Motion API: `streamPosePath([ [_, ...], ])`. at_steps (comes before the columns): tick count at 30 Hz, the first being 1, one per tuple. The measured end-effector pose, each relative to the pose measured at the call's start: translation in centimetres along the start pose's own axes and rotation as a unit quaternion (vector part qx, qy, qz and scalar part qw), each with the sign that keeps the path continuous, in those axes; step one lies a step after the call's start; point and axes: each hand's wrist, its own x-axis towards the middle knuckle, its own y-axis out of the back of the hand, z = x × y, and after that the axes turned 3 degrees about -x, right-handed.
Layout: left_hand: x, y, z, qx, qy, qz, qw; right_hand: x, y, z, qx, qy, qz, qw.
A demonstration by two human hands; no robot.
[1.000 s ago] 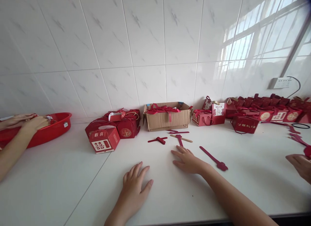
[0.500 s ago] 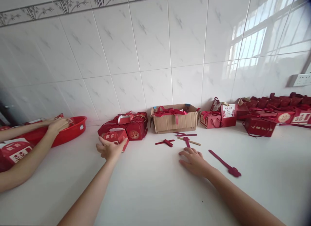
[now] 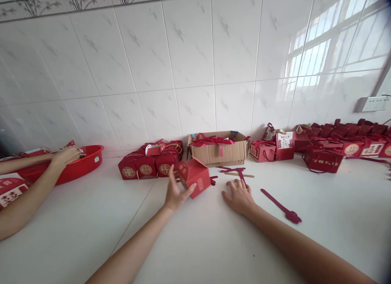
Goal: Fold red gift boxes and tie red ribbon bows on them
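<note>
My left hand (image 3: 176, 194) is closed round a red gift box (image 3: 198, 180), thumb on the near side and fingers behind it. The box is tilted and held a little off the white counter. To its right, my right hand (image 3: 238, 197) lies palm down on the counter, thumb apart from the bent fingers. Its fingertips touch a dark red paper strap (image 3: 241, 175), whose lower end they hide. A wooden-coloured stick (image 3: 249, 176) lies across there. Another dark red strap (image 3: 279, 204) with a flower-shaped end lies to the right of this hand.
Several red gift boxes (image 3: 145, 168) stand at left centre. A cardboard box (image 3: 215, 154) of red ribbons is against the tiled wall. More red boxes (image 3: 324, 160) line the right. At far left, another person's arms (image 3: 45, 186) reach over a red basin (image 3: 96, 158).
My left hand has brought the gift box rightward from the group of boxes, tilting it. My right hand has stayed near the same spot, and the strap under its fingertips has shifted slightly.
</note>
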Motion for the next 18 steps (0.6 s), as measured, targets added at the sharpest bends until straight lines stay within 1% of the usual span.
streamPosePath([
  [2, -0.3, -2.7, 0.7, -0.068, 0.047, -0.108, 0.991, 1.7, 0.1, 0.2, -0.008, -0.038, 0.01, 0.999],
  [3, -0.5, -3.7, 1.0, -0.101, 0.06, -0.143, 0.983, 2.5, 0.2, 0.4, -0.01, -0.058, 0.015, 0.998],
  [5, -0.8, -5.0, 1.5, -0.147, 0.059, -0.189, 0.969, 3.9, 0.3, 0.7, -0.004, -0.087, 0.024, 0.996],
  [7, -1.2, -5.2, 1.8, -0.168, 0.05, -0.217, 0.96, 4.7, 0.4, 0.9, 0.011, -0.094, 0.03, 0.995],
  [11, -1.2, -3.9, 2.0, -0.206, 0.072, -0.255, 0.942, 4.6, 0.2, 1.1, 0.07, -0.062, 0.047, 0.995],
  [12, -1.1, -3.6, 1.9, -0.213, 0.08, -0.246, 0.942, 4.5, 0.2, 1.1, 0.091, -0.05, 0.053, 0.993],
  [13, -0.9, -3.4, 1.6, -0.21, 0.09, -0.222, 0.948, 4.4, 0.1, 1.1, 0.114, -0.038, 0.057, 0.991],
  [14, -0.6, -3.2, 1.2, -0.198, 0.101, -0.181, 0.958, 4.4, 0.1, 1.0, 0.139, -0.026, 0.061, 0.988],
  [16, 0.0, -3.0, 0.0, -0.156, 0.13, -0.074, 0.976, 4.3, 0.0, 0.8, 0.193, -0.005, 0.067, 0.979],
  [17, 0.4, -2.9, -0.6, -0.135, 0.144, -0.025, 0.98, 4.2, -0.1, 0.7, 0.221, 0.004, 0.071, 0.973],
  [18, 0.7, -2.9, -1.2, -0.12, 0.157, 0.011, 0.98, 4.2, -0.2, 0.6, 0.25, 0.008, 0.076, 0.965],
])
